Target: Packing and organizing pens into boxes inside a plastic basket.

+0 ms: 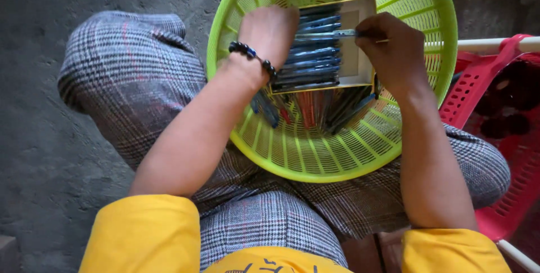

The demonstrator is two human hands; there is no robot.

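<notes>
A lime-green plastic basket (315, 163) rests on my lap. Inside it lies a small open cardboard box (360, 59) filled with a row of blue pens (312, 62). My left hand (267, 34), with a dark bead bracelet at the wrist, holds the box's left side. My right hand (391, 42) pinches one blue pen (329, 34) and lays it across the row in the box. More loose pens (315, 107), blue and red, lie on the basket floor under the box.
A red plastic basket (495, 115) stands at my right with dark things inside, and a white bar (484, 43) runs behind it. The ground (45, 138) to the left is rough grey concrete.
</notes>
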